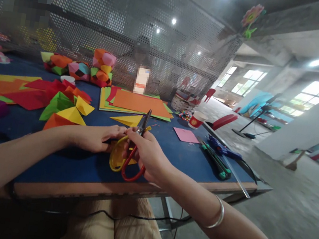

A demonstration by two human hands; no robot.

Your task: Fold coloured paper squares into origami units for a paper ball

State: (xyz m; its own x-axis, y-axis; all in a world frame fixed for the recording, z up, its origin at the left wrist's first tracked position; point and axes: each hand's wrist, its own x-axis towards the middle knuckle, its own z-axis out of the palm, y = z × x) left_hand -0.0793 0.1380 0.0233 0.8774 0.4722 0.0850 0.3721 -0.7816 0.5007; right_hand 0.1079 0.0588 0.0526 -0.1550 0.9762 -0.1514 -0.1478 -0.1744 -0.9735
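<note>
My right hand (148, 154) is closed round a pair of scissors (132, 153) with one red and one yellow handle loop, blades pointing up and away. My left hand (97, 136) lies beside it on the blue table (81, 163), fingers curled, fingertips meeting the right hand near the scissors' pivot. What the left fingers pinch is hidden. A silver bangle (218, 216) sits on my right wrist. A yellow paper triangle (128, 120) lies just beyond the hands.
Folded paper shapes (65, 107) and flat coloured sheets (140, 104) cover the far table. A pink square (185, 135), a red paper cup (197, 120), and a blue glue gun (222, 149) lie right. A perforated screen (116, 29) stands behind, a person beyond it.
</note>
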